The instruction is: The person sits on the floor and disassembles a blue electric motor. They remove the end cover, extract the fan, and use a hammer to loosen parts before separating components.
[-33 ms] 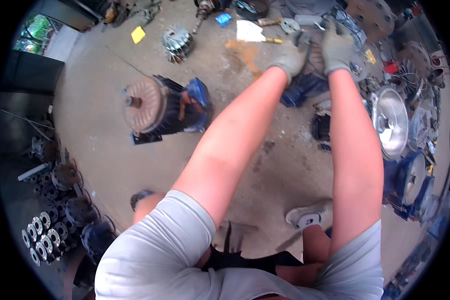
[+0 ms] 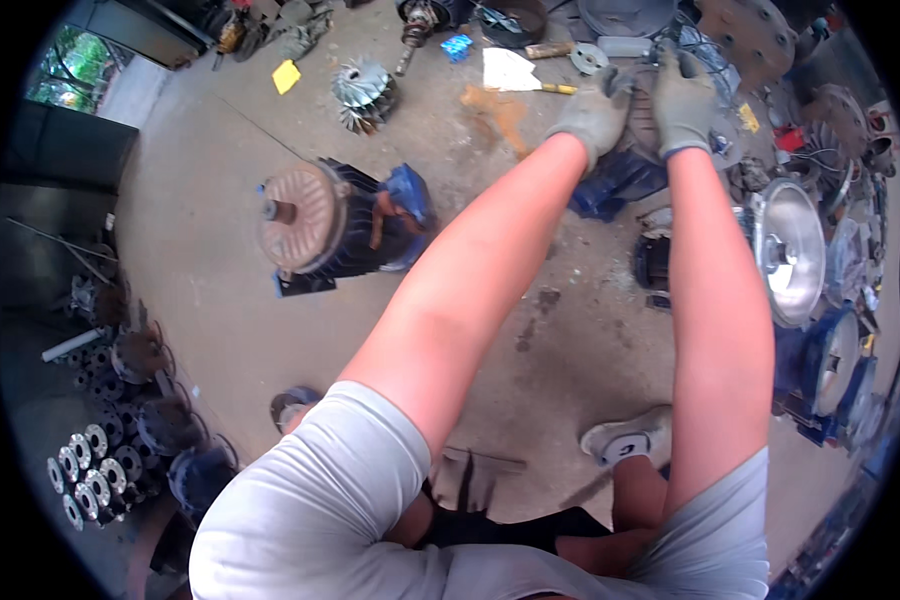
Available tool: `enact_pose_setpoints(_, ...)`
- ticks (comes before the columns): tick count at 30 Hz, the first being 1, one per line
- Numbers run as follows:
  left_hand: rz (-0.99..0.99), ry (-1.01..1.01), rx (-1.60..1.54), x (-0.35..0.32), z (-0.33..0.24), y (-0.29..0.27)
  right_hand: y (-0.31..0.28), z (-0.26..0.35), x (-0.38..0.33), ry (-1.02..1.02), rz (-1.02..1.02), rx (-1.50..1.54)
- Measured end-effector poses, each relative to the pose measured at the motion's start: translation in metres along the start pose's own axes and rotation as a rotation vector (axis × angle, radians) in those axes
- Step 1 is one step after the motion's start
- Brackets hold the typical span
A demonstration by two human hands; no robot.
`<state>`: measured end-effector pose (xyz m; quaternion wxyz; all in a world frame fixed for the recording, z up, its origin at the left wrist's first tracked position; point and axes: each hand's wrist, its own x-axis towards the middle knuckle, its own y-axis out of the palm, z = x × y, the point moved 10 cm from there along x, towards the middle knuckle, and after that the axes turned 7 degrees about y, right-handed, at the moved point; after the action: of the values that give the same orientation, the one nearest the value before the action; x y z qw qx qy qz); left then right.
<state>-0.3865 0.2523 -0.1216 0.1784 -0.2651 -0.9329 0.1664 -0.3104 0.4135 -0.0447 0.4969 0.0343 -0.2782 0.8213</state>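
A rack of small metal flanges (image 2: pixel 82 470) is sitting at the near left edge of the concrete floor (image 2: pixel 220 300), with dark round machine parts (image 2: pixel 140 380) lying just beside it. Further in, an electric motor (image 2: pixel 340 225) with a rusty round end plate and dark cooling fins is lying on its side, its blue part pointing right. Beyond it, toward the far edge of the floor, a metal impeller (image 2: pixel 362 92) is resting near a yellow scrap (image 2: pixel 286 75), and a sheet of white paper (image 2: pixel 508 70) is lying close to an orange stain.

The left hand (image 2: pixel 595 112), wearing a grey glove, is pressing with curled fingers on the left rim of a dark round motor part (image 2: pixel 642 115) at the far right of the floor. The right hand (image 2: pixel 682 98), gloved the same way, is gripping the right side of that same part, fingers wrapped over its upper edge. Both hands are clamping the part between them, and it is sitting on top of a blue housing (image 2: pixel 615 185). Both bare forearms are stretching out from the lower edge.

To the right, a shiny metal cover (image 2: pixel 790 250) is leaning among blue casings (image 2: pixel 830 360) along the right edge of the floor. A grey shoe (image 2: pixel 625 438) is standing on the floor near the person's right arm.
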Motion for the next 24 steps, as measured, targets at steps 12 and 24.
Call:
enact_pose_setpoints(12,-0.214,0.428,0.205,-0.322,-0.082,-0.327,0.008,0.006,0.000,-0.193,0.131,-0.346)
enact_pose_setpoints(24,-0.962,-0.265,-0.224,-0.402,0.124,-0.392,0.270,0.309,-0.386,-0.510,1.663,0.127)
